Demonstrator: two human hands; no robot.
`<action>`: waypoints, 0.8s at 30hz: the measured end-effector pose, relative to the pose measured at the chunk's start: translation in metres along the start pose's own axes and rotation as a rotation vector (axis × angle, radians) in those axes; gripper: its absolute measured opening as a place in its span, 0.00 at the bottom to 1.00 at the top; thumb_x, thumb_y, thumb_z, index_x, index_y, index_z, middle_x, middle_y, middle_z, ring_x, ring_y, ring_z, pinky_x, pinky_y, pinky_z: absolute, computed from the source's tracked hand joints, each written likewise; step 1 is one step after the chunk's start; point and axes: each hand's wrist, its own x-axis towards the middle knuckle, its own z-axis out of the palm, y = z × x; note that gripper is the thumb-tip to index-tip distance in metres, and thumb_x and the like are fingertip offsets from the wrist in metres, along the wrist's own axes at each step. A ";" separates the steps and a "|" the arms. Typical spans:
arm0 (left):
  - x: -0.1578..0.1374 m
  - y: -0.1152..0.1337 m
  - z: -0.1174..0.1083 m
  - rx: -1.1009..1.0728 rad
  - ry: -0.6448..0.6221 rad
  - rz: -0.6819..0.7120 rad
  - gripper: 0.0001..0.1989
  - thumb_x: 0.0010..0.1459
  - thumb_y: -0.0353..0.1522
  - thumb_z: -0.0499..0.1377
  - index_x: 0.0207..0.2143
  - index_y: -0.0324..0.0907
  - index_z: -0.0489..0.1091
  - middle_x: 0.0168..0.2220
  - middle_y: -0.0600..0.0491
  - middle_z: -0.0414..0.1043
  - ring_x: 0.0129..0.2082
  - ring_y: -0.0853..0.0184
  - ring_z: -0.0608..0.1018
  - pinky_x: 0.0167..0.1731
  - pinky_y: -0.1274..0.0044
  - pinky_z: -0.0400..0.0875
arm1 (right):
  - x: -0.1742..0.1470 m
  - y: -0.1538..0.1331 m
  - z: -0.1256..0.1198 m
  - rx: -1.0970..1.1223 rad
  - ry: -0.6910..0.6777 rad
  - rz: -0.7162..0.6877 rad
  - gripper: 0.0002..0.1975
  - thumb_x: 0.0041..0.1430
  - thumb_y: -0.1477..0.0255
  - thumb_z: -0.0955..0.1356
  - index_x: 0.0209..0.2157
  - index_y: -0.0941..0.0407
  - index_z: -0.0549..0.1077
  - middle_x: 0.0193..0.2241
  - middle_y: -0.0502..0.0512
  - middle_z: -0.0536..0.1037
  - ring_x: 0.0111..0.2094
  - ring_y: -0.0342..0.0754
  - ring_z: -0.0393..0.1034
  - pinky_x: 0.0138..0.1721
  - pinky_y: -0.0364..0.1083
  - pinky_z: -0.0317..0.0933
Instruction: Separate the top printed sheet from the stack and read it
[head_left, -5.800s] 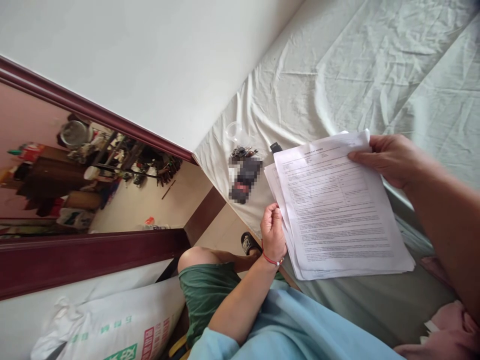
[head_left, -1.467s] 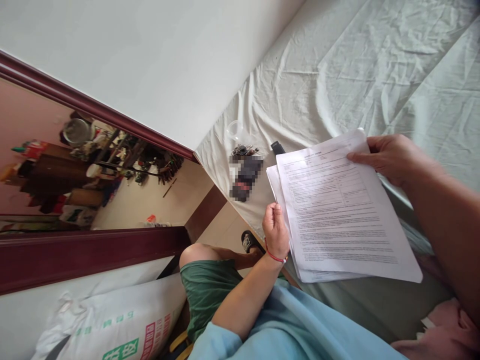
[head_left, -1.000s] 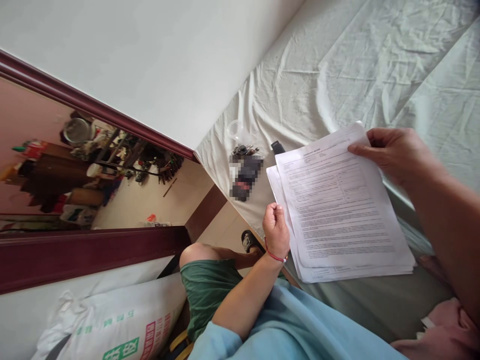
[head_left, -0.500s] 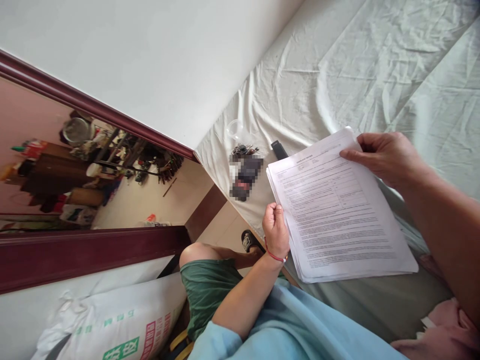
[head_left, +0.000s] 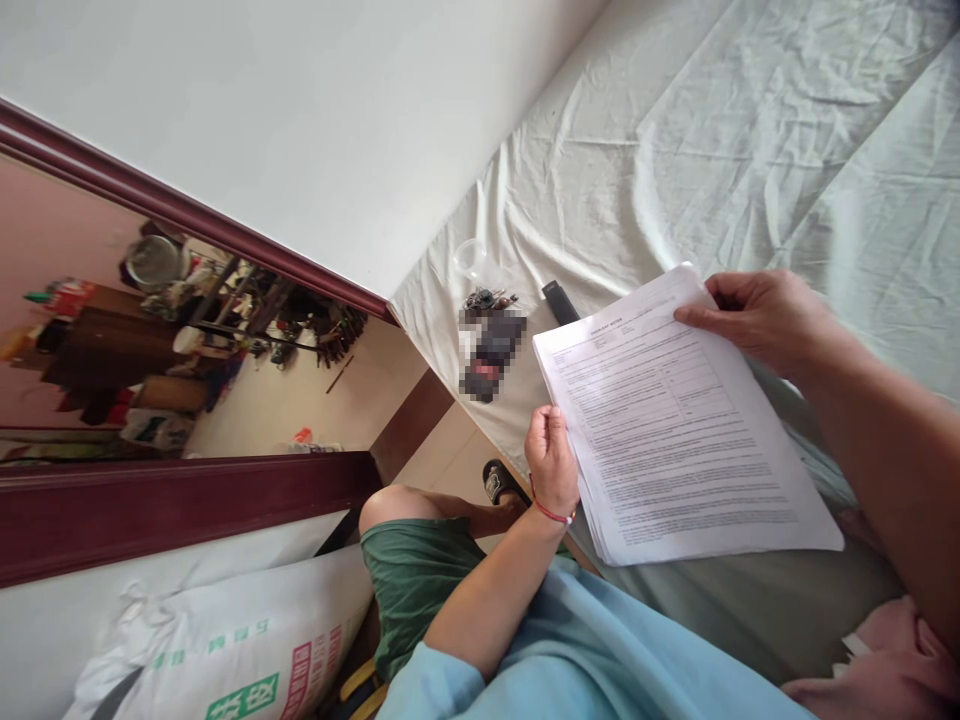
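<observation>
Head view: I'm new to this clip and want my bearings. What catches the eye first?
A stack of printed papers, held over the bed's edge by the left hand at its near side and the right hand at its far corner. Behind it, keys lie on the wrinkled pale sheet.

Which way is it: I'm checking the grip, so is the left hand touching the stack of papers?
Touching. The head view shows the left hand closed on the near left edge of the stack of papers, with no gap visible between them.
</observation>
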 end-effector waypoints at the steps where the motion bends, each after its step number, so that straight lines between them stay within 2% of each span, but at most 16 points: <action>1: 0.000 0.000 0.000 -0.002 0.000 -0.001 0.23 0.68 0.54 0.57 0.33 0.45 0.68 0.29 0.56 0.64 0.32 0.67 0.67 0.35 0.76 0.65 | 0.000 0.000 0.000 0.000 -0.002 0.001 0.17 0.56 0.57 0.74 0.26 0.54 0.71 0.20 0.46 0.66 0.22 0.40 0.57 0.24 0.45 0.49; 10: 0.000 0.001 0.001 -0.019 -0.020 -0.002 0.21 0.67 0.52 0.59 0.37 0.44 0.70 0.32 0.54 0.72 0.34 0.67 0.72 0.38 0.76 0.68 | -0.003 -0.009 0.003 -0.035 -0.022 0.091 0.18 0.58 0.58 0.73 0.24 0.54 0.67 0.19 0.47 0.65 0.20 0.40 0.56 0.20 0.44 0.47; 24: 0.000 -0.002 0.000 0.031 -0.013 0.035 0.21 0.69 0.51 0.57 0.36 0.43 0.69 0.31 0.55 0.68 0.33 0.67 0.68 0.36 0.76 0.66 | -0.002 -0.007 0.006 -0.064 0.008 0.132 0.16 0.57 0.59 0.73 0.25 0.54 0.68 0.19 0.46 0.63 0.19 0.40 0.55 0.19 0.45 0.47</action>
